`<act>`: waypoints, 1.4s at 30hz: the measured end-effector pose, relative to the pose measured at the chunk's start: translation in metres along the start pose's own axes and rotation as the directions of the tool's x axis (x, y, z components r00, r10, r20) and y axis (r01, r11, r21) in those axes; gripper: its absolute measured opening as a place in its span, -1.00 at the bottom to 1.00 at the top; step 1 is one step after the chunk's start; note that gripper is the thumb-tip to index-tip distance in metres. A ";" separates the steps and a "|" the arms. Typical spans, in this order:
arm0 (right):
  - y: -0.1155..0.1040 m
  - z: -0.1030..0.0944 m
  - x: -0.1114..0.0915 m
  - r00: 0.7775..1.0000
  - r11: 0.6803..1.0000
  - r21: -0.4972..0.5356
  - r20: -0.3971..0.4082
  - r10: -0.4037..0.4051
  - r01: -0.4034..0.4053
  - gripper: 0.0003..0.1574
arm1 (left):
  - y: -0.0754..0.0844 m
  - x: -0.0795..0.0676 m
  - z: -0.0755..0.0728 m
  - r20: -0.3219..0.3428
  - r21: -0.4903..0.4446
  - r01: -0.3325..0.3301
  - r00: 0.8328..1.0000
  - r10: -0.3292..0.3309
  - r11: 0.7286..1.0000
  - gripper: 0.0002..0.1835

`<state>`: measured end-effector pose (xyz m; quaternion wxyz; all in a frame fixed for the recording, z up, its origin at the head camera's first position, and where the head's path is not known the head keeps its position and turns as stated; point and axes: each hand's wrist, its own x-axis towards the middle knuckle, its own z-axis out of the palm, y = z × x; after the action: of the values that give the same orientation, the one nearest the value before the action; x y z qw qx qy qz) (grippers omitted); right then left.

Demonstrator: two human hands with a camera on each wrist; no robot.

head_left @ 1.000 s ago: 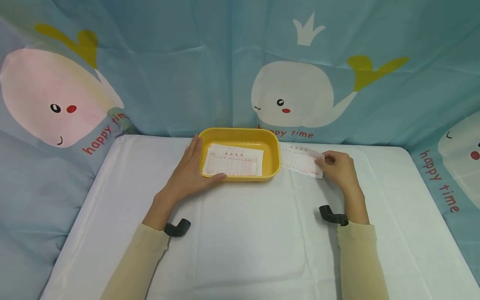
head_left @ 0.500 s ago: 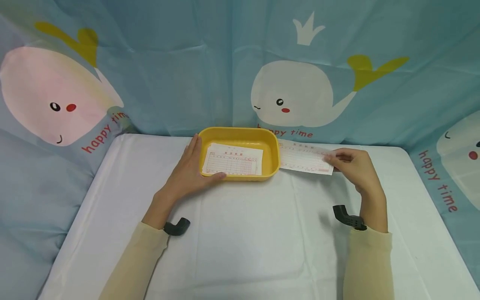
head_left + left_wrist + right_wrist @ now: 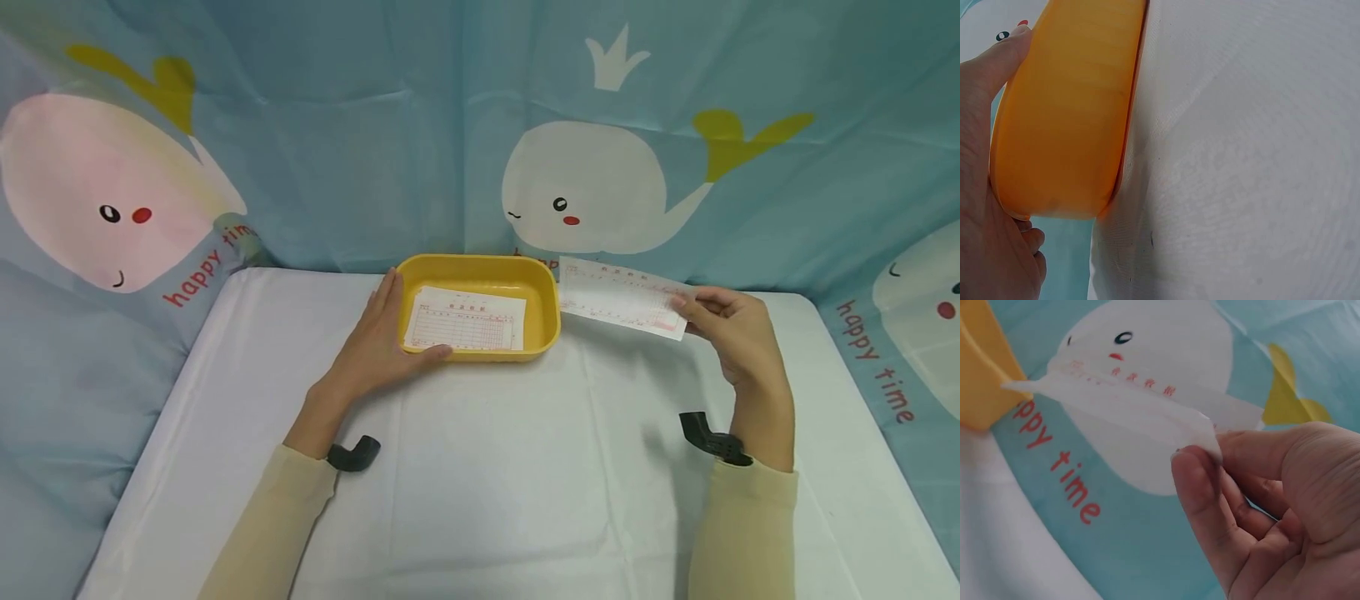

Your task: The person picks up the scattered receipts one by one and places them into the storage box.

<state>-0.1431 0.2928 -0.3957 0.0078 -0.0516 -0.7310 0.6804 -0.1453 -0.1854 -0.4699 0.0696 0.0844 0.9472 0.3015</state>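
A yellow plastic tray (image 3: pixel 480 263) stands near the table's back edge, with a stack of white receipt slips (image 3: pixel 467 323) printed in red lying in it. My left hand (image 3: pixel 375 337) grips its left front corner, thumb along the front rim and fingers against the left wall. In the left wrist view the tray's orange-looking side (image 3: pixel 1072 125) fills the space beside the thumb. To the right of the tray, my right hand (image 3: pixel 738 337) pinches a single receipt slip (image 3: pixel 622 296) by its right end, between thumb and forefinger. Up close, this slip (image 3: pixel 1129 406) is thin and bends.
A white cloth (image 3: pixel 495 467) covers the table. Behind it hangs a blue curtain (image 3: pixel 337 167) with whale prints. Black wrist devices (image 3: pixel 716 440) sit at both cuffs.
My right hand has moved right and lifted the slip, whose shadow now falls on the cloth below. My left hand and the tray have stayed in place.
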 end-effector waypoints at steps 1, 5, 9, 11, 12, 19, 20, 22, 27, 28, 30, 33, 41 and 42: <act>-0.001 0.000 -0.001 1.000 1.000 0.020 0.003 -0.007 0.007 -0.87 | 0.000 0.000 0.000 0.000 0.000 -0.001 1.000 0.001 1.000 0.52; -0.005 0.000 -0.004 0.999 0.997 0.071 0.020 -0.043 0.042 -0.84 | 0.001 0.000 -0.001 -0.001 0.002 0.001 1.000 -0.001 1.000 0.52; -0.012 0.002 -0.008 0.997 0.991 0.112 0.014 -0.077 0.075 -0.83 | 0.001 0.001 -0.001 0.000 0.004 -0.008 1.000 0.008 1.000 0.52; -0.015 0.005 -0.011 0.995 0.988 0.120 0.001 -0.096 0.095 -0.82 | 0.002 0.001 -0.002 -0.002 0.008 -0.012 1.000 0.012 1.000 0.52; -0.017 0.007 -0.012 0.995 0.987 0.125 -0.006 -0.102 0.102 -0.82 | 0.002 0.001 -0.002 -0.003 0.008 -0.015 1.000 0.015 1.000 0.52; -0.015 0.042 -0.004 0.995 0.993 0.079 0.030 -0.095 0.092 -0.95 | 0.002 0.001 -0.002 -0.003 0.006 -0.006 1.000 0.006 1.000 0.51; -0.013 0.050 -0.002 0.996 0.995 0.056 0.041 -0.082 0.079 -0.95 | 0.002 0.000 -0.002 0.000 0.008 -0.001 1.000 0.001 1.000 0.51; -0.010 0.067 0.003 0.997 0.999 -0.007 0.060 -0.050 0.050 -0.84 | 0.001 -0.001 -0.002 0.001 0.012 0.005 1.000 -0.005 1.000 0.52; -0.006 0.106 0.017 0.997 0.978 -0.208 0.080 0.013 0.004 -0.49 | 0.000 -0.001 0.000 -0.012 0.001 -0.002 1.000 0.002 1.000 0.52; -0.006 0.114 0.020 0.996 0.970 -0.243 0.087 0.018 0.004 -0.46 | -0.001 -0.002 0.000 -0.015 -0.003 -0.003 1.000 0.003 1.000 0.52; -0.007 0.129 0.025 0.995 0.955 -0.296 0.102 0.021 0.011 -0.45 | -0.002 -0.003 0.001 -0.020 -0.011 -0.004 1.000 0.004 1.000 0.52; -0.007 0.147 0.030 0.991 0.939 -0.342 0.130 -0.002 0.047 -0.53 | -0.002 -0.004 0.002 -0.023 -0.016 -0.009 1.000 0.008 1.000 0.52; -0.006 0.181 0.040 0.973 0.856 -0.480 0.210 -0.100 0.192 -0.70 | 0.001 -0.003 0.002 -0.027 0.004 -0.012 1.000 0.012 1.000 0.51; -0.006 0.184 0.040 0.969 0.845 -0.492 0.219 -0.112 0.209 -0.71 | 0.001 -0.002 0.001 -0.028 0.007 -0.015 1.000 0.015 1.000 0.51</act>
<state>-0.1987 0.1126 -0.4060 -0.0158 0.0722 -0.8846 0.4605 -0.1428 -0.1847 -0.4697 0.0538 0.0874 0.9484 0.3000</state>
